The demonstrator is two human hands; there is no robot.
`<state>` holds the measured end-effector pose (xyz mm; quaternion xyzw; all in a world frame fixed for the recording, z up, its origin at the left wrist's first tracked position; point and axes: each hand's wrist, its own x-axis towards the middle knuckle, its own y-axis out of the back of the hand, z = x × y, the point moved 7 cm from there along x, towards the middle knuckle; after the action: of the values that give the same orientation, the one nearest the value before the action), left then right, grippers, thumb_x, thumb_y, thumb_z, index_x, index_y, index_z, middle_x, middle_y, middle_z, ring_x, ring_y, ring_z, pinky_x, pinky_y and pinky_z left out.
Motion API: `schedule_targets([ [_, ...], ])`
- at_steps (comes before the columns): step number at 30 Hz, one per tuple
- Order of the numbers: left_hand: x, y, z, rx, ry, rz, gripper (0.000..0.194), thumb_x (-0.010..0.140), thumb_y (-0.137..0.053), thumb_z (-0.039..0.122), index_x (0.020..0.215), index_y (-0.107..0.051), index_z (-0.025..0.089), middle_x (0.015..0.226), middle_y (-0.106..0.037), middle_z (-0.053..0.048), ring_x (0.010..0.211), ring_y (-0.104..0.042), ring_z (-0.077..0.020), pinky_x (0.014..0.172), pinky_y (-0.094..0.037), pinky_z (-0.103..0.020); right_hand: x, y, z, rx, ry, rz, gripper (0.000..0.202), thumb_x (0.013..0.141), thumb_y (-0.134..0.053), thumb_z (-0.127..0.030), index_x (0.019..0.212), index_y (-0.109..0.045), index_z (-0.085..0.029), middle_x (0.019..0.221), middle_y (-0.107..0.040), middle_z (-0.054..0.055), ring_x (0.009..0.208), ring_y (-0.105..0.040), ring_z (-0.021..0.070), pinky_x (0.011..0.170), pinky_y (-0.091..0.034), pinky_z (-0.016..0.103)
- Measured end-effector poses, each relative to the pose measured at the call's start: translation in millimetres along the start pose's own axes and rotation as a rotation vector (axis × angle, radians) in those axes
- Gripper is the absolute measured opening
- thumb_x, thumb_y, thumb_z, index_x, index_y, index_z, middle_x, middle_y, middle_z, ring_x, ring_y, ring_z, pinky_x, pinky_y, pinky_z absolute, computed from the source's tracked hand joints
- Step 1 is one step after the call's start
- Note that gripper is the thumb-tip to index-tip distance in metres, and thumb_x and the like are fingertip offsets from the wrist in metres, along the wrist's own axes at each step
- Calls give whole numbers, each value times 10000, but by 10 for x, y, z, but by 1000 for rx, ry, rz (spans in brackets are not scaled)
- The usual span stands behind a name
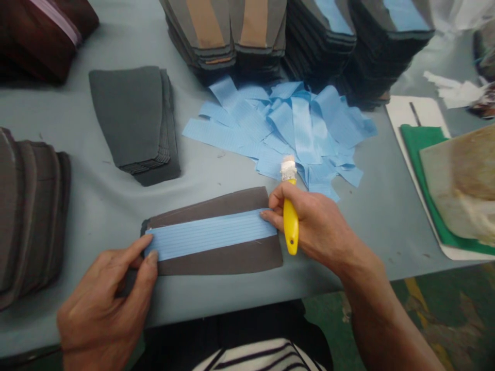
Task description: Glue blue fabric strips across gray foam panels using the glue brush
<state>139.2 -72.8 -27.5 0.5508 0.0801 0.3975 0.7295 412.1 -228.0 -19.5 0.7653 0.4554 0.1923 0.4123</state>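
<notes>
A blue strip [212, 234] lies lengthwise along the middle of a dark brown panel [224, 260] near the table's front edge. At the strip's left end, my left hand [112, 293] pinches with thumb and forefinger. My right hand [313, 221] holds a yellow-handled brush [291, 221], bristles pointing away from me, while its thumb and finger touch the strip's right end. Behind the panel is a loose pile of blue strips [297, 123]. Dark grey panels [129, 113] are stacked behind and to the left.
Tall stacks of panels with tan strips [255, 26] and with blue strips [336, 15] stand at the back. More brown panels [31, 211] are at left, a dark red bundle [42, 36] behind them. A stained container [460, 180] rests on green material [419, 149] at right.
</notes>
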Motion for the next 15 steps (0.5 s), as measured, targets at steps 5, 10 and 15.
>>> schedule_targets([
  [5, -14, -26, -30, 7, 6, 6, 362, 1072, -601, 440, 1316, -744, 214, 897, -677, 21, 756, -632, -117, 659, -420, -258, -83, 151, 29, 22, 9, 77, 160, 901, -755, -255, 902, -595, -243, 678, -586, -87, 561, -498, 110, 591, -336, 254],
  [10, -10, -19, -30, -12, 13, 5, 383, 1076, -584, 474, 1315, -743, 220, 887, -671, 29, 740, -635, -110, 632, -420, -251, -124, 188, -399, 256, 106, 406, 167, 965, -722, -211, 907, -568, -243, 697, -581, -104, 542, -493, 78, 567, -380, 214],
  [15, -19, -22, -58, -18, -12, 18, 387, 1059, -608, 482, 1324, -742, 235, 892, -689, 27, 694, -623, -107, 605, -427, -244, 91, -364, -871, 420, 201, 411, 186, 1033, -672, -254, 904, -540, -236, 752, -630, -76, 599, -560, 89, 612, -407, 222],
])
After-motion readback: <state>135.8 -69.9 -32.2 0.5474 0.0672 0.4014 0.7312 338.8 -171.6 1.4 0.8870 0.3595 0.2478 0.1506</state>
